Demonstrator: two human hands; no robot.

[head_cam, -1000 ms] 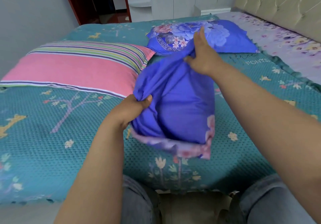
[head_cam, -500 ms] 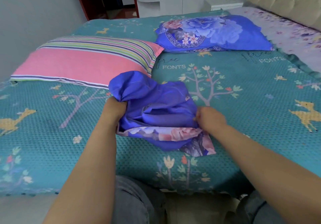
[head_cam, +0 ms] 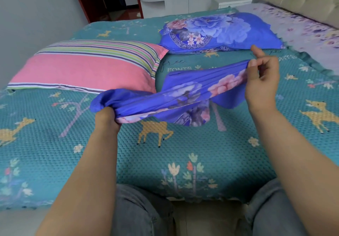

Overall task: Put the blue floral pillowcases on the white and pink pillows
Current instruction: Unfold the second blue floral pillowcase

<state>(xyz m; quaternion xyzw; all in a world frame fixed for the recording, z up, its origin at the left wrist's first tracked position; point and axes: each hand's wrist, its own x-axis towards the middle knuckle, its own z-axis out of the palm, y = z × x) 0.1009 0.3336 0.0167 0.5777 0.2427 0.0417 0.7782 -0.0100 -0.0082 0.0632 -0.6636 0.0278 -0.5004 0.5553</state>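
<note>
Head view: the pillowcase (head_cam: 183,98) is held stretched across mid-frame, bunched in the left hand (head_cam: 107,115) and pinched by the right hand (head_cam: 262,78), its long axis running left-right, with the pink pillow (head_cam: 86,69) nearer the left hand, upper left.

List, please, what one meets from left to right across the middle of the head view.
pink striped pillow → left hand → blue floral pillowcase → right hand

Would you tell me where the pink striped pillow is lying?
The pink striped pillow lies on the teal bedspread at the head view's left, just left of the blue floral-cased pillow.
</note>
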